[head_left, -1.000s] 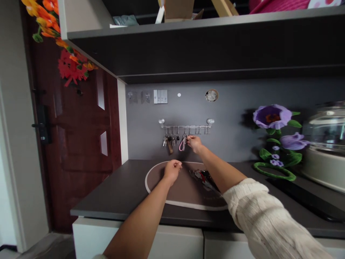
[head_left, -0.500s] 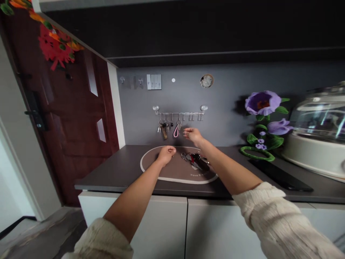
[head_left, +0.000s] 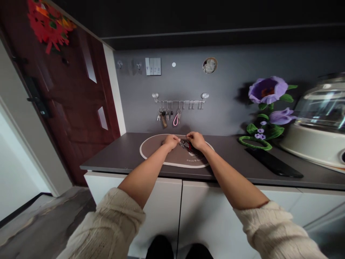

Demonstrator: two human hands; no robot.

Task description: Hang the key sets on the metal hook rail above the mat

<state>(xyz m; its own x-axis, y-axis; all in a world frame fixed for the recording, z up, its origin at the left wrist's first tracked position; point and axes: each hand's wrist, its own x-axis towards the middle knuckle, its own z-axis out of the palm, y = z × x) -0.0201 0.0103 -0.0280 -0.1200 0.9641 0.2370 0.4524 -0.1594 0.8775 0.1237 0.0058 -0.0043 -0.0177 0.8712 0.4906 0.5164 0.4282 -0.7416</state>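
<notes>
On the brown oval mat (head_left: 153,149) lies a bunch of keys (head_left: 193,150) with dark and red parts, partly covered by my right hand (head_left: 197,140). A metal key ring (head_left: 182,143) sticks out on its left side. My left hand (head_left: 170,142) is closed in a pinch, its fingertips at the edge of that ring. Just above the bunch, the fingers of my right hand are bent together; what they hold, if anything, is too small to make out.
Behind the mat, a hook rail (head_left: 180,101) on the wall carries several keys and a pink loop strap (head_left: 175,119). To the right are a purple fabric flower (head_left: 268,90), a black flat object (head_left: 275,163) and a white appliance (head_left: 312,142). A dark cabinet (head_left: 188,21) overhangs the counter.
My right hand has come down from near the hanging keys to the bunch on the mat. My left hand has moved right to the key ring. The view has tilted downward.
</notes>
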